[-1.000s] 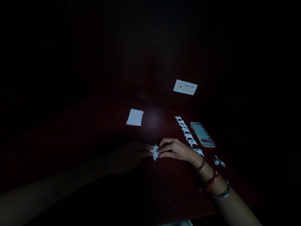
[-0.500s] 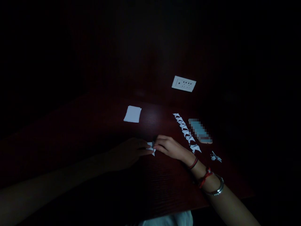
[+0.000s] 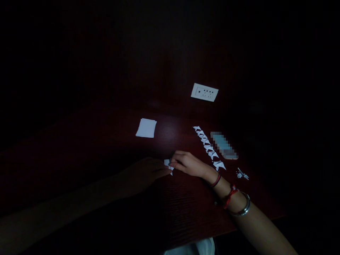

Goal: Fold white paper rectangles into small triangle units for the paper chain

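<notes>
A small folded white paper piece (image 3: 168,164) lies on the dark red wooden table (image 3: 186,202), mostly covered by fingers. My left hand (image 3: 142,173) is dim and presses its fingertips on the piece from the left. My right hand (image 3: 187,163), with red cords and a metal bangle on the wrist, pinches the piece from the right with closed fingers. Both hands meet over the paper.
A stack of white square sheets (image 3: 146,128) lies farther back. A row of several folded white paper pieces (image 3: 209,147) runs beside a phone (image 3: 223,145). Small white scraps (image 3: 242,174) lie at the right. A white wall socket (image 3: 204,92) sits behind the table.
My right hand's fingers have moved over the paper piece, so less of it shows. The view has drifted, shifting everything slightly left and up.
</notes>
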`<state>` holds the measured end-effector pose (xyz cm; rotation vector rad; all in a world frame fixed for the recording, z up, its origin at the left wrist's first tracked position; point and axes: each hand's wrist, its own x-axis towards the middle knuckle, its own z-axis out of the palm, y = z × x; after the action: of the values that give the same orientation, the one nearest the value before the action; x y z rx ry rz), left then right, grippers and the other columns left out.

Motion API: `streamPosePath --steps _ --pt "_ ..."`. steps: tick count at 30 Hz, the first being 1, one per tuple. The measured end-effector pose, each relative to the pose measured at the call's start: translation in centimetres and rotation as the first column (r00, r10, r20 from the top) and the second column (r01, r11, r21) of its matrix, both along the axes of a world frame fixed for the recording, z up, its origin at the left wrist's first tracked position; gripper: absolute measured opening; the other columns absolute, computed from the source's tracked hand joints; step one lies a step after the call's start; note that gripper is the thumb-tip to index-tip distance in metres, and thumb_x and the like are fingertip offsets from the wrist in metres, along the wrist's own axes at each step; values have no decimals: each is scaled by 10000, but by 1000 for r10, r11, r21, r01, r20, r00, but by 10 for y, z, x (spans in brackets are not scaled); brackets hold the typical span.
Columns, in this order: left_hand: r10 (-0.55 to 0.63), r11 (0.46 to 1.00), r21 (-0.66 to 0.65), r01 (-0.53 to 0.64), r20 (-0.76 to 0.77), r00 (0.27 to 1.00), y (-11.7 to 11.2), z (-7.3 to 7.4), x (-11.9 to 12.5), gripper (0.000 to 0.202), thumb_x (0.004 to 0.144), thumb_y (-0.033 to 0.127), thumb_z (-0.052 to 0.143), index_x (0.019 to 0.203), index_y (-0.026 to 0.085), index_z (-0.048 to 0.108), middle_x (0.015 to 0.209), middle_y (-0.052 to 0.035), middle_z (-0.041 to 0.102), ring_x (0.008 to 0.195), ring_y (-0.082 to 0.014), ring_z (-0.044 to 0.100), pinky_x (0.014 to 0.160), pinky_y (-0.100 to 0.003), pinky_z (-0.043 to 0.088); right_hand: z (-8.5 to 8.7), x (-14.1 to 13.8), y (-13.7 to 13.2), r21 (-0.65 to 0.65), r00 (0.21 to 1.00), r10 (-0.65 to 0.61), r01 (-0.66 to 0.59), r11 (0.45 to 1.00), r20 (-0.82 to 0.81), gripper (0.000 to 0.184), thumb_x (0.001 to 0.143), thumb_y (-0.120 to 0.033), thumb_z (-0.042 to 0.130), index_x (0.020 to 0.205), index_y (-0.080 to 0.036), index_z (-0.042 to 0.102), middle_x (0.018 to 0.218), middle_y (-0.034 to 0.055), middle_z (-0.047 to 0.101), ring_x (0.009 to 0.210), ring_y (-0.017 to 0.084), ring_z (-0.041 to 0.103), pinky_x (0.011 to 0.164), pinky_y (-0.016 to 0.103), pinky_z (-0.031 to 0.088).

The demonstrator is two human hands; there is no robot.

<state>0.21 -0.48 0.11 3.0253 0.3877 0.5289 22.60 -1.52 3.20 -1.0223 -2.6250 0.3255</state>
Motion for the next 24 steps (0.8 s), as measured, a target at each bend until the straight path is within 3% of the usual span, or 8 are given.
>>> streamPosePath --steps 11,18,21,24 --pt "-22 1000 -12 23 45 999 -1 -2 2 475 811 48 402 1240 253 410 1221 -32 500 1111 -209 432 916 -362 354 -5 0 1 -43 997 -47 45 998 -53 181 845 -297 473 767 -145 535 745 21 512 655 107 475 618 218 388" --pt "7 1000 -22 -7 17 1000 -3 2 4 481 800 41 421 1227 263 424 1194 -20 520 1085 -207 445 893 -342 361 -1 6 -5 -102 973 -135 117 988 -186 161 824 -298 512 793 -147 557 736 11 524 662 102 494 596 205 404" --pt "2 999 -33 -2 16 1000 -1 3 2 479 808 61 432 1238 272 411 1200 -16 517 1090 -205 445 893 -342 365 6 18 -9 -98 979 -64 45 994 -194 148 834 -261 499 868 -157 597 819 30 548 717 103 523 640 212 429" --pt "-42 997 -56 44 30 999 2 6 -3 499 800 54 423 1241 286 411 1206 -8 514 1106 -192 441 908 -331 365 12 24 -14 -8 986 -23 22 1000 -163 158 837 -231 491 891 -164 623 892 51 558 800 124 541 714 240 442"
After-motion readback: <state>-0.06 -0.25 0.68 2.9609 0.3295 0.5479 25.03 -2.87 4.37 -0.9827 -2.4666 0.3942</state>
